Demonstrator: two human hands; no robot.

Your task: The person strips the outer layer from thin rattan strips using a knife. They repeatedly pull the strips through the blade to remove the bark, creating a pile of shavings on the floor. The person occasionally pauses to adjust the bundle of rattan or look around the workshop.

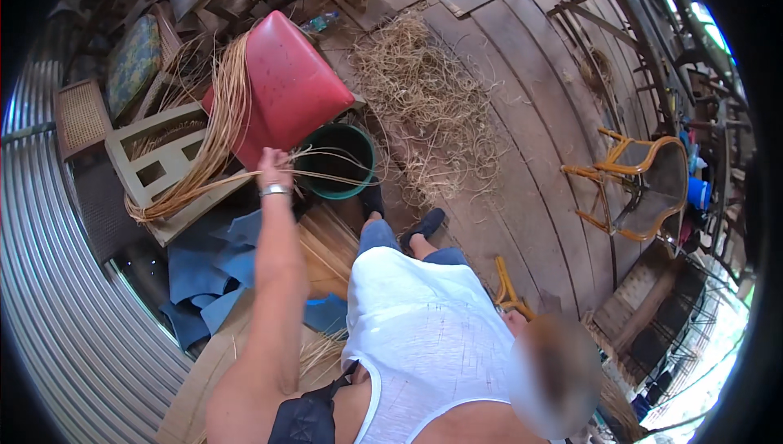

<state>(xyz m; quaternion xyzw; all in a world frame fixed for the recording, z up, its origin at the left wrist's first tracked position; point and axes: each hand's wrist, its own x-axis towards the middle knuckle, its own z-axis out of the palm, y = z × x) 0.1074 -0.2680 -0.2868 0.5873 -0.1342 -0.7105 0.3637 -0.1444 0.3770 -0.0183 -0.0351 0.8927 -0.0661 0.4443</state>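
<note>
My left hand [276,168], a metal-banded watch on its wrist, is closed around thin rattan strands [326,153] beside a dark green bucket [373,168]. Loose ends of the strands reach over the bucket's mouth. A long bundle of tan rattan strands [232,97] drapes over the side of a red padded seat [294,77] just beyond this hand and trails left. My right hand [515,322] is low at my right side, by a yellow-brown wooden piece [506,282]. A blurred round shape hides part of that arm, and its grip cannot be made out.
A heap of rattan scraps [436,101] covers planks ahead. On the right stands a rattan armchair [644,183], with stacked dark chair frames [628,28] behind it. A beige frame [130,159] and blue sheet pieces [200,265] lie left, near a corrugated metal wall [49,256].
</note>
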